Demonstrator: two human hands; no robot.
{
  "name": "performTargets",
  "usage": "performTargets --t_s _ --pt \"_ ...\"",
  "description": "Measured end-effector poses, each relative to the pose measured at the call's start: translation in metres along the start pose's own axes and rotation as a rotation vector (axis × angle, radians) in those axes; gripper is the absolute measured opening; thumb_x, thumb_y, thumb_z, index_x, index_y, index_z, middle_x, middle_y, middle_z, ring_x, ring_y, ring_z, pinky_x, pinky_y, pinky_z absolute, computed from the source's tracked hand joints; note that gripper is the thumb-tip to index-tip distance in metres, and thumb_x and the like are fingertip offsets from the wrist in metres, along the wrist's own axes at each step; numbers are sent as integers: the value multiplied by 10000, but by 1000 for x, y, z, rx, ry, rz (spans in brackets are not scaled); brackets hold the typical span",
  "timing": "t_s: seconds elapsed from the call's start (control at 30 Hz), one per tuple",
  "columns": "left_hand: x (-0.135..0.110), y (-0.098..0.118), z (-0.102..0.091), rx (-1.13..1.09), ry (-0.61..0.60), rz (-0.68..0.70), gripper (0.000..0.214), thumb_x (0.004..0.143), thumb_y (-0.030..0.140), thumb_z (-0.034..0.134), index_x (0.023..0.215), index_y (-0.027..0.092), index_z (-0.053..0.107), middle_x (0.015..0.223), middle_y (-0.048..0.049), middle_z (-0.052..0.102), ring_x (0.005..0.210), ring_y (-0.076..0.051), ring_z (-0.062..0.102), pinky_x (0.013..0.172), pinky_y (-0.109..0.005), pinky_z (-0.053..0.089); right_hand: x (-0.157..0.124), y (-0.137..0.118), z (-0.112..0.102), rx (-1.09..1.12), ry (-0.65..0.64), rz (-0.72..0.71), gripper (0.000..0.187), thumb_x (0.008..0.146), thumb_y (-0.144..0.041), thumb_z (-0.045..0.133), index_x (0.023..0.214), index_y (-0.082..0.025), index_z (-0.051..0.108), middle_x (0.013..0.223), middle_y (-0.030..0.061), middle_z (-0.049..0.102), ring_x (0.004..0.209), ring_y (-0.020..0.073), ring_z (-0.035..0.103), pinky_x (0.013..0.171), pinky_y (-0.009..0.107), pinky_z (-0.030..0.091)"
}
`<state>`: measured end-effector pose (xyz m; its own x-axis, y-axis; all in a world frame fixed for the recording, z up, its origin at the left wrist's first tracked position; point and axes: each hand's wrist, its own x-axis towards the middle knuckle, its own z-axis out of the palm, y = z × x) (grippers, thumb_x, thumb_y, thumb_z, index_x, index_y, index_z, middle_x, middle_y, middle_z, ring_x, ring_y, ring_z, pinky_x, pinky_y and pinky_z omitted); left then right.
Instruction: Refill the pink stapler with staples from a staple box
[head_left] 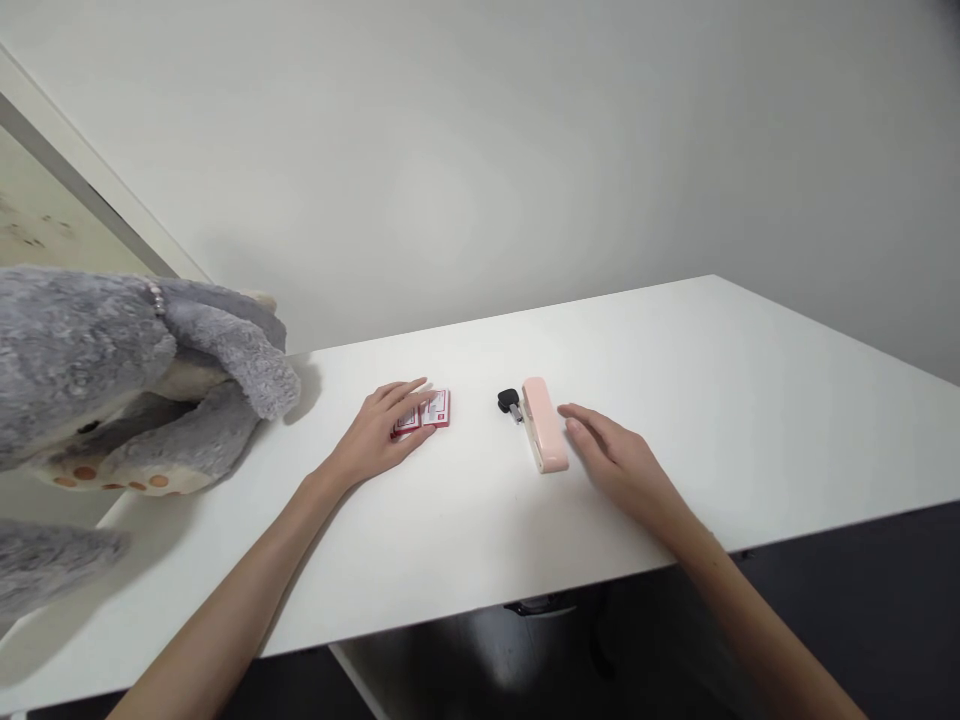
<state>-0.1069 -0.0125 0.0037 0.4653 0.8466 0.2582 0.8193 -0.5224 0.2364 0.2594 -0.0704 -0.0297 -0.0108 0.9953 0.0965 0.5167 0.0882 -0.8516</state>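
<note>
My left hand lies over two small red-and-white boxes set side by side on the white table. Its fingers are stretched and apart, with the thumb along the near side of the boxes; they partly cover the left box. A pink stapler rests right of the table's middle, its long side pointing away from me. Just to its right is my right hand, fingers loosely extended and holding nothing, fingertips close to the stapler. Against the stapler's left side sits a small black object with a metal end, perhaps a key.
A large grey plush toy takes up the left end of the white table. A pale wall stands behind the table. Its front edge runs below my forearms, with a dark floor area beneath.
</note>
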Motion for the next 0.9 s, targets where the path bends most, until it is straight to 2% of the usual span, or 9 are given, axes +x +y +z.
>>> performTargets --t_s 0.1,0.27,0.43,0.67,0.8,0.9 --pt "0 -1 0 27 -34 23 528 1057 580 506 1537 379 596 1701 -9 459 1543 -359 410 1252 -586 374 0 -1 0 -3 -5 6 485 1065 -575 446 1404 -317 678 1522 47 663 1456 339 571 1225 588 434" --pt "0 -4 3 47 -5 7 536 1047 597 522 1512 351 625 1680 -33 488 1546 -359 426 1257 -599 373 0 -3 -1 -3 -14 26 483 1063 -567 452 1406 -310 675 1533 47 655 1462 332 567 1238 585 422" --pt "0 -5 5 29 54 -29 531 1035 605 542 1432 272 657 1628 -82 553 1525 -339 471 1250 -589 380 0 -2 0 -2 -15 30 478 1064 -562 455 1406 -309 673 1534 46 654 1462 337 565 1233 594 424" --pt "1 0 3 -29 88 -91 503 1005 630 565 1318 251 670 1457 -114 682 1368 -338 599 1161 -550 470 0 -1 0 -12 -19 37 480 1064 -567 457 1414 -315 666 1539 33 650 1466 329 560 1235 587 426" --pt "1 -2 3 -6 78 -170 544 1002 640 554 1376 250 625 1416 -124 687 1313 -362 614 1106 -549 498 0 0 0 -3 -8 6 478 1060 -575 460 1401 -318 675 1533 47 654 1461 343 564 1227 602 426" --pt "1 -3 3 40 123 -187 650 990 640 583 1495 236 519 1493 -150 627 1382 -379 567 1144 -572 462 0 0 1 -5 -4 -4 472 1061 -567 458 1395 -315 676 1529 50 657 1461 339 563 1225 595 427"
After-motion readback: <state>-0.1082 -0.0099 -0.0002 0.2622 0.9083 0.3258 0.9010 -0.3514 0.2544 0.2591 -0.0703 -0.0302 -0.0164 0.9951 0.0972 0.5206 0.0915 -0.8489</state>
